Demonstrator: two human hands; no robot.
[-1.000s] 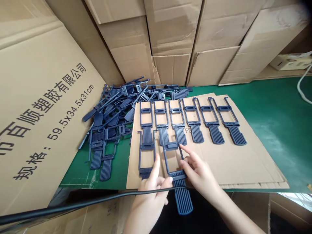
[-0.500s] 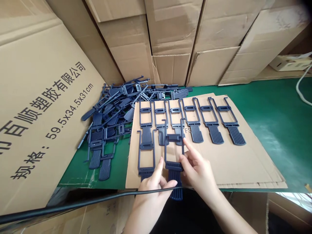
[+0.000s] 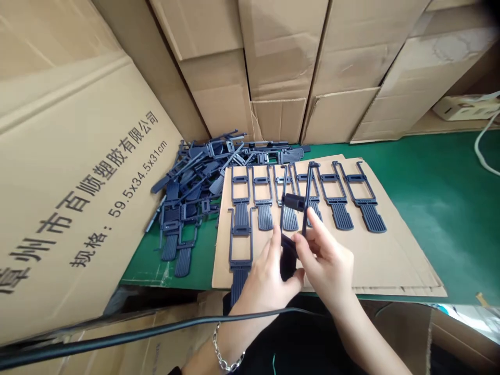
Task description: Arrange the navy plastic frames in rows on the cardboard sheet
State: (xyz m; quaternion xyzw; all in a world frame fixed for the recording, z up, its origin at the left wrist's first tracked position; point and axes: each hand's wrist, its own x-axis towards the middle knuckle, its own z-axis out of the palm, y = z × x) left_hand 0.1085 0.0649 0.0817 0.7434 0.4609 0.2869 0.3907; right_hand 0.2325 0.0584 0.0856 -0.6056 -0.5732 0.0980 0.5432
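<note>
Both hands hold one dark blue plastic frame with long side arms, a crossbar and a flat tab at its lower end. It is raised above the cardboard and turned partly side-on. Around the lower end, near the tab, my left hand is closed. My right hand grips the right side arm between thumb and fingers. Behind them, several like frames lie in a row on a cardboard sheet, ribbed tabs toward me. Another frame lies in front of that row, left of my hands.
A tangled heap of the same frames covers the green table at left. A large printed carton stands beside it, and more cartons wall off the back. A black cable crosses low in front of my left forearm.
The held frame has turned from facing me to nearly side-on and shifted slightly right and up. Both hands moved with it and kept their hold. The camera view has also shifted a little.
</note>
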